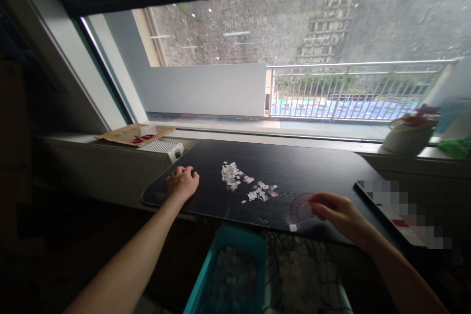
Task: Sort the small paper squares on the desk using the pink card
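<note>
My right hand (336,211) pinches the edge of a clear, curved protractor (296,210) with red markings, low over the table's near edge. A small white paper square (293,227) lies by the protractor's lower left. My left hand (181,182) rests on the left part of the dark table (312,162), its fingers curled in and nothing seen in them; the palm is hidden. Between my hands sit two loose piles of paper scraps: a denser pile (230,172) farther back and a sparser pile (262,190) nearer me.
Below the table's near edge stand a teal bin (196,274) with scraps inside and a patterned container (333,274). A flat, partly blurred object (395,216) lies at the table's right. Red scissors (143,138) lie on brown paper (114,134) beside the window. A pale pot (408,137) stands on the sill.
</note>
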Tool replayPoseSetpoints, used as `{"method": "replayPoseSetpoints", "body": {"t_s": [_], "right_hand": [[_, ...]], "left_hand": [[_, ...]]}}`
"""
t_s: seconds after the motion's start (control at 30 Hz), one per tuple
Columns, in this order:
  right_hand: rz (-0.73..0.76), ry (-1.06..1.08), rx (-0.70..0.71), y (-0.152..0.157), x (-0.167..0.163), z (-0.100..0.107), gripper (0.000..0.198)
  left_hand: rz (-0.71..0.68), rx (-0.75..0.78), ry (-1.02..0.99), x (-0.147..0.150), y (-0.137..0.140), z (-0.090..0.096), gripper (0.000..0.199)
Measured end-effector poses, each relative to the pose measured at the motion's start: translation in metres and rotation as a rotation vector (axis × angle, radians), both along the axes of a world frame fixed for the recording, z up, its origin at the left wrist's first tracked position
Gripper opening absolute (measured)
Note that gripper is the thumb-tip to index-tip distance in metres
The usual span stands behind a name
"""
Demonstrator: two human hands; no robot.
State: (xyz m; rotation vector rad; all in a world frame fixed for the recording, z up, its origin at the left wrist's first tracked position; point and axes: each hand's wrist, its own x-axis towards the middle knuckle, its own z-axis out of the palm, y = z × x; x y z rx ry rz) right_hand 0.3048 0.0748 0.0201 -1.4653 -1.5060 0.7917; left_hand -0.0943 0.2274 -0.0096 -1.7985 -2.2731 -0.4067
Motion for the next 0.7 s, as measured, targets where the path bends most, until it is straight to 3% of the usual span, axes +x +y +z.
{"method": "replayPoseSetpoints", "body": {"t_s": [0.27,0.4,0.57,0.7], "right_hand": [[0.044,-0.030,-0.073,0.000,0.007,-0.007,0.028],[0.014,0.037,-0.045,-0.004,0.005,-0.005,0.026],[-0.021,0.027,0.048,0.017,-0.017,-0.003,0.027],[0.047,0.045,0.039,0.031,-0.031,-0.003,0.028]], "left_hand": [[0.003,-0.003,0.000,0.001,0.000,0.001,0.030],[0.008,0.001,0.003,0.002,-0.002,0.002,0.030],[-0.001,0.014,0.021,0.004,-0.004,0.003,0.029],[-0.005,0.019,0.027,0.003,-0.004,0.002,0.029]]}}
